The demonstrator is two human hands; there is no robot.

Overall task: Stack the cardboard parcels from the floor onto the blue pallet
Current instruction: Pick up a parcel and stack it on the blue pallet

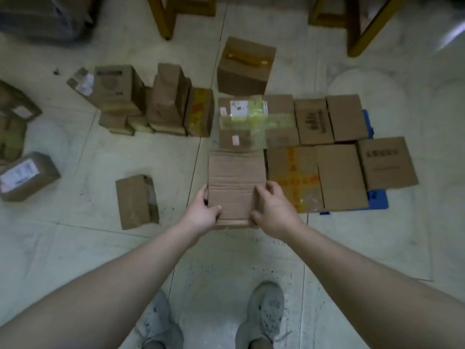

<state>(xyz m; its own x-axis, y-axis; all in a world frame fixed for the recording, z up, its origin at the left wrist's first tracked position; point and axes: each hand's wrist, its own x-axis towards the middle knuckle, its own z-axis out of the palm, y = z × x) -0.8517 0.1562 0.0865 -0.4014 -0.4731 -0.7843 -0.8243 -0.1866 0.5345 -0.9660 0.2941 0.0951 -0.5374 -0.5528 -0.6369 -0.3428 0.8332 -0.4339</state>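
Head view. The left hand [201,212] and right hand [274,210] grasp the near end of a plain cardboard parcel [236,177], thumbs on top, fingers curled round its side edges. The parcel sits at the left end of the blue pallet [377,199]; whether it rests on the pallet cannot be told. Just right of it, on the pallet, lies a parcel with red-and-yellow tape [292,177], among other pallet parcels [339,177] packed edge to edge. Left of the pallet, on the floor: a loose parcel [136,201], a standing cluster [156,102], and, farthest from the pallet, a labelled parcel [27,176].
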